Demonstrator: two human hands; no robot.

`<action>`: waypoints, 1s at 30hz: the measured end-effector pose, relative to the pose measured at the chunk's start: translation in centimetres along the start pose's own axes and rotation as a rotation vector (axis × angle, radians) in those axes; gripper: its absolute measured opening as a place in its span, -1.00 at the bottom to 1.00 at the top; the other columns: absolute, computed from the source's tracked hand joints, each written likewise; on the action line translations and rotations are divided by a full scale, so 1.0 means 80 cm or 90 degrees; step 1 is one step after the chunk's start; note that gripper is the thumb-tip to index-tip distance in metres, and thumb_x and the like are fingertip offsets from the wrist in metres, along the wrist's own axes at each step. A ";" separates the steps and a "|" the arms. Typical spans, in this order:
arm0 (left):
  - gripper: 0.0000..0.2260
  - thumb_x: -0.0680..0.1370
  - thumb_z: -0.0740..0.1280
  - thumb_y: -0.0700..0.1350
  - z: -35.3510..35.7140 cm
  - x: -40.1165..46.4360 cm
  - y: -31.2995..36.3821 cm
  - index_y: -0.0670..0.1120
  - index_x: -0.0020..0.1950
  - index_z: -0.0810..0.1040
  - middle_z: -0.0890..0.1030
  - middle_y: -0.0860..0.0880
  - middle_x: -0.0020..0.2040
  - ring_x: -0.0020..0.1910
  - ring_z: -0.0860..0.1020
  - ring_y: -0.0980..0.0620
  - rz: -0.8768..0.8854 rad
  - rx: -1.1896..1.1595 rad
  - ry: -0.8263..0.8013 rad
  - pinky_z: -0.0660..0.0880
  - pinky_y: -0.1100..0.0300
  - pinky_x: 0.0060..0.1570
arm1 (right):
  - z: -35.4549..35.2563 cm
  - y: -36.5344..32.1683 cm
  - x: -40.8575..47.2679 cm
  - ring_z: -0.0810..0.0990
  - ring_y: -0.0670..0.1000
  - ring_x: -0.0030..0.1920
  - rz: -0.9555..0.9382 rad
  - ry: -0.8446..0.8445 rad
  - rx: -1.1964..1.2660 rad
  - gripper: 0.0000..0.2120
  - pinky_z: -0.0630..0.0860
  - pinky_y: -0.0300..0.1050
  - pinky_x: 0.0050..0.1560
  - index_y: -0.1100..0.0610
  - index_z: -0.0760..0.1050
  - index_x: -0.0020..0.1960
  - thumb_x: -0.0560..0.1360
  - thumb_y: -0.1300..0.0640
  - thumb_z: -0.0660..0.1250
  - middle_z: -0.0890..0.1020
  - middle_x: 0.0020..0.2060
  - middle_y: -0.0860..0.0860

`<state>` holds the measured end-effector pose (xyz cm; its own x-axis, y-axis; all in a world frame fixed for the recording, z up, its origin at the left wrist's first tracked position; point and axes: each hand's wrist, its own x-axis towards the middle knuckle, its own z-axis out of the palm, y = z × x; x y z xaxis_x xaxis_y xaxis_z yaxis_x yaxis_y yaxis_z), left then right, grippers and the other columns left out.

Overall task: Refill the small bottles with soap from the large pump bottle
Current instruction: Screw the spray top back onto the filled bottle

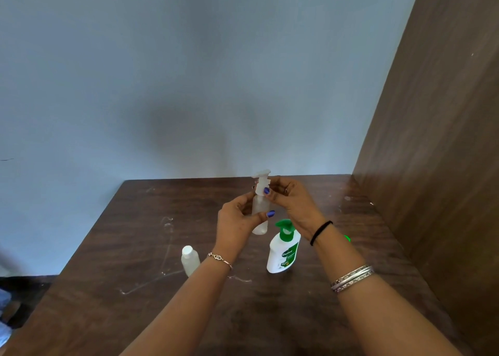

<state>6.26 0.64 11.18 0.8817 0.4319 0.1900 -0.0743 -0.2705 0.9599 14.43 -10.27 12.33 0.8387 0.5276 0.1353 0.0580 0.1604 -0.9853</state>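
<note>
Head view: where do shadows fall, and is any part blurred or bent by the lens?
Head view: a broad soft shadow darkens the wall above the table; the wide lens slants the wooden panel at right; the far left edge is smeared; the hands, left and right, and the held small bottle are fairly sharp.

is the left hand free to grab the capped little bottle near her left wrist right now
Probably not at once. The left hand grips the body of the clear pump bottle while the right hand holds its pump top. The capped small bottle stands unobstructed beside the left wrist, close by.
</note>
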 end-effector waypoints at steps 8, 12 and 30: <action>-0.56 0.32 0.51 -0.20 0.000 -0.002 0.006 -0.14 0.18 0.55 0.59 0.08 -0.06 -0.14 0.57 0.20 0.059 0.038 0.008 0.46 0.55 -0.12 | 0.009 -0.005 -0.006 0.60 -0.18 -0.20 -0.044 0.036 -0.002 -0.83 0.56 -0.32 -0.12 0.22 0.52 -0.04 0.40 0.38 0.39 0.62 -0.19 0.00; -0.56 0.33 0.48 -0.26 -0.010 0.004 0.011 -0.18 0.20 0.53 0.64 -0.06 0.03 -0.08 0.62 0.14 0.004 -0.077 -0.078 0.54 0.29 0.04 | 0.000 -0.017 -0.002 0.64 -0.20 -0.10 -0.033 -0.068 -0.015 -0.79 0.54 -0.32 -0.02 0.19 0.54 0.08 0.48 0.33 0.29 0.68 -0.14 -0.11; -0.70 0.41 0.39 -0.31 -0.023 0.003 0.009 -0.08 0.10 0.55 0.68 0.08 -0.09 -0.05 0.63 0.11 -0.020 -0.159 -0.223 0.56 0.26 -0.03 | -0.013 -0.014 -0.002 0.66 -0.11 -0.11 -0.004 -0.146 0.151 -0.35 0.61 -0.22 -0.10 0.14 0.50 0.03 0.04 -0.05 0.63 0.70 -0.18 -0.08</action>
<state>5.60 2.11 12.30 0.9871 0.1074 0.1191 -0.1170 -0.0258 0.9928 14.77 -11.41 13.33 0.6934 0.6959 0.1869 -0.0879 0.3391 -0.9366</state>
